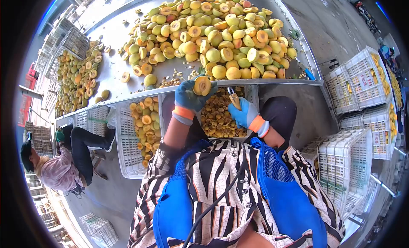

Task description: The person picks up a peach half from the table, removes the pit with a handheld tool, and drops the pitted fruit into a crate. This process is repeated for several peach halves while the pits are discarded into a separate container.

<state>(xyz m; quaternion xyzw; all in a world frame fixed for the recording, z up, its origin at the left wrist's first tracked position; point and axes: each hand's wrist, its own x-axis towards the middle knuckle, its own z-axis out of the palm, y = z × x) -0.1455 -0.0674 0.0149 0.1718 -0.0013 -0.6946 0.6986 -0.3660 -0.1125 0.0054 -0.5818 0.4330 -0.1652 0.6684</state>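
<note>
Relation of fruit half, hand tool and both gloved hands, placed by the front edge of the metal table [272, 81]. The left hand [185, 96] is clamped on a fruit half [202, 86] at this edge, cut face toward the viewer, its centre brown; whether a stone or a hollow shows there cannot be told. The right hand [246, 113], on the wearer's side of the edge, is closed around a wooden-handled tool [234, 99] with a metal loop at its tip. The tool's long axis runs toward the edge, leaning slightly left; the loop lies just right of the fruit half, apart from it. The left hand is the nearer to the half, holding it; the half lies left of the right hand and slightly closer to the edge. Beyond the edge are a large fruit heap [196, 34] and scattered stones [170, 82]; on the wearer's side, below it, lie small fruit pieces [217, 116], with a white crate [128, 150] of halves to their left.
</note>
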